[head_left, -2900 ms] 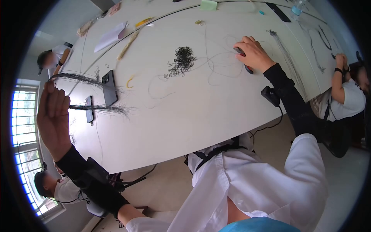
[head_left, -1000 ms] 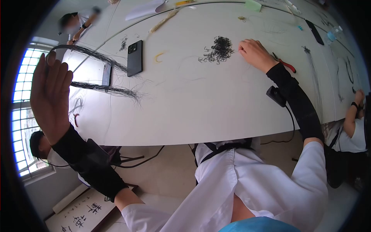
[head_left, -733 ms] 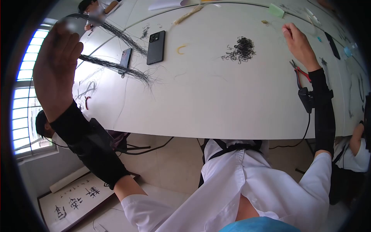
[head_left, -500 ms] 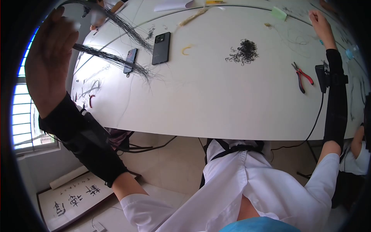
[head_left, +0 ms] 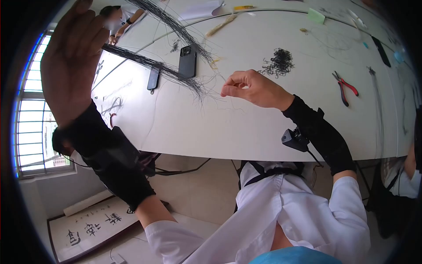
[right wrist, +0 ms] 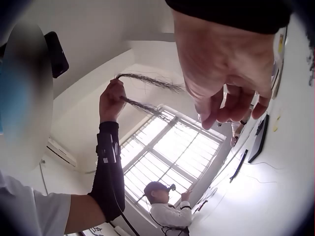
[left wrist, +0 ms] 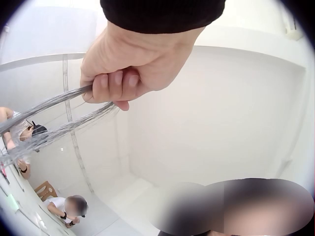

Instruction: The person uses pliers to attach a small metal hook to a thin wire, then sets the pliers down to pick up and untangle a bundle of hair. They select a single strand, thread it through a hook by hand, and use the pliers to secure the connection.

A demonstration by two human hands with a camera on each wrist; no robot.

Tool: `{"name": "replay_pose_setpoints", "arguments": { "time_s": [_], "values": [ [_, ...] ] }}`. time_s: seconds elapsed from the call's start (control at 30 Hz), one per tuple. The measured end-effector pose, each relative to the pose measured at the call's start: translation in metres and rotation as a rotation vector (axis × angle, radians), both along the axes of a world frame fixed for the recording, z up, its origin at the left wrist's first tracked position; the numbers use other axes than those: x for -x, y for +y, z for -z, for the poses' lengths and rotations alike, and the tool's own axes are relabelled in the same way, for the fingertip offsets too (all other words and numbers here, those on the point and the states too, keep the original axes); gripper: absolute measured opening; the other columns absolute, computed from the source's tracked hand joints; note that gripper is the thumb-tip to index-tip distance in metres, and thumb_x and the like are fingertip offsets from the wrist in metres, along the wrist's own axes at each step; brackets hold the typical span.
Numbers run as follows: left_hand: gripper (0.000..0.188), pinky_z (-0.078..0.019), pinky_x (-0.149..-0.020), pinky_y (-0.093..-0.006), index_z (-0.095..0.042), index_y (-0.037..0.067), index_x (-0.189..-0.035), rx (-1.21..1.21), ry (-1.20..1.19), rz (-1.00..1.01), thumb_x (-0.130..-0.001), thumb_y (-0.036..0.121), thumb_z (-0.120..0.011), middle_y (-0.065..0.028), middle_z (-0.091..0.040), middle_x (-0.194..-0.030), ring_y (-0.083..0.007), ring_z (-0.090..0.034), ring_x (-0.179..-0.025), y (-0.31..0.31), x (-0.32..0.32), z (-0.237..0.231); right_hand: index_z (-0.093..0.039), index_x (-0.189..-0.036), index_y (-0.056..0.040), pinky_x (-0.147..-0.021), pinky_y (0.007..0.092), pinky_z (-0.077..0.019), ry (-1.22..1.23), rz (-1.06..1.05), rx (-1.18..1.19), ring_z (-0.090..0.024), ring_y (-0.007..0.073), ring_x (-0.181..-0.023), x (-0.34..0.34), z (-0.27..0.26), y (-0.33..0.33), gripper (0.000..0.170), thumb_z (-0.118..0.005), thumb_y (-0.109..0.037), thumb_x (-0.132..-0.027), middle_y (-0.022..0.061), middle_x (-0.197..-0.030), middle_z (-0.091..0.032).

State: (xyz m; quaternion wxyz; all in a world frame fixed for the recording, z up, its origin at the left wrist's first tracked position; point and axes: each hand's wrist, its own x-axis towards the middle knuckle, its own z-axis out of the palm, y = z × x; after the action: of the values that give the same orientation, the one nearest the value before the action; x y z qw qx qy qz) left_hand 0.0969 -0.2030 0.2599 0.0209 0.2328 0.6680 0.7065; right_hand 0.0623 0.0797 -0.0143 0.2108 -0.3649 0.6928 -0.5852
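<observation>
A folded bundle of thin, dark, wire-like strands [head_left: 169,68] hangs in the air at the left, its two frayed ends fanning out to the right. My left hand [head_left: 72,61] is raised and grips the bundle at its fold; the left wrist view shows curled fingers around the strands [left wrist: 54,103]. In front of the frayed ends is my right hand [head_left: 259,90], thumb and index fingertips together beside the loose tips. I cannot tell whether a strand lies between them. From the right wrist view, the right hand [right wrist: 224,73] has bent fingers pointing toward the bundle.
On the white table [head_left: 246,132] lie a pile of small black hooks [head_left: 281,62], red-handled pliers [head_left: 345,88], a dark phone [head_left: 187,61] and a second phone [head_left: 154,79]. Loose thin strands [head_left: 336,39] lie at the back right. Another person [right wrist: 167,209] sits near the window.
My right hand let go of the pliers, moved far right, then swung back left to the frayed ends. My left hand keeps its grip on the bundle. The head view shifted.
</observation>
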Motion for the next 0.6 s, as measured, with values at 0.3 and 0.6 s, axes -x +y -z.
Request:
{"name": "replay_pose_setpoints", "arguments": {
  "time_s": [0.3, 0.6],
  "values": [
    [0.023, -0.0307, -0.061, -0.026, -0.054, -0.008, -0.115, -0.091, -0.058, -0.036, -0.106, 0.009, -0.042, -0.0003, -0.036, -0.073, -0.0101, -0.033, -0.066, -0.025, 0.02, 0.035, -0.071, -0.109, -0.0053, -0.064, 0.0212, -0.0507, -0.265, 0.358, 0.293, -0.051, 0.0041, -0.06, 0.034, -0.005, 0.111, 0.038, -0.054, -0.039, -0.104, -0.0062, -0.063, -0.049],
    [0.022, -0.0266, -0.054, -0.0232, -0.056, -0.003, -0.099, -0.133, -0.126, -0.127, -0.107, 0.01, -0.04, 0.0042, -0.027, -0.063, -0.0066, -0.023, -0.056, -0.015, 0.022, 0.04, -0.074, -0.109, -0.0081, -0.052, 0.0204, -0.0212, 0.168, 0.886, -0.011, -0.021, 0.0017, -0.056, 0.101, -0.045, 0.202, 0.037, -0.058, -0.041, -0.101, -0.0114, -0.065, -0.023]
  ]
}}
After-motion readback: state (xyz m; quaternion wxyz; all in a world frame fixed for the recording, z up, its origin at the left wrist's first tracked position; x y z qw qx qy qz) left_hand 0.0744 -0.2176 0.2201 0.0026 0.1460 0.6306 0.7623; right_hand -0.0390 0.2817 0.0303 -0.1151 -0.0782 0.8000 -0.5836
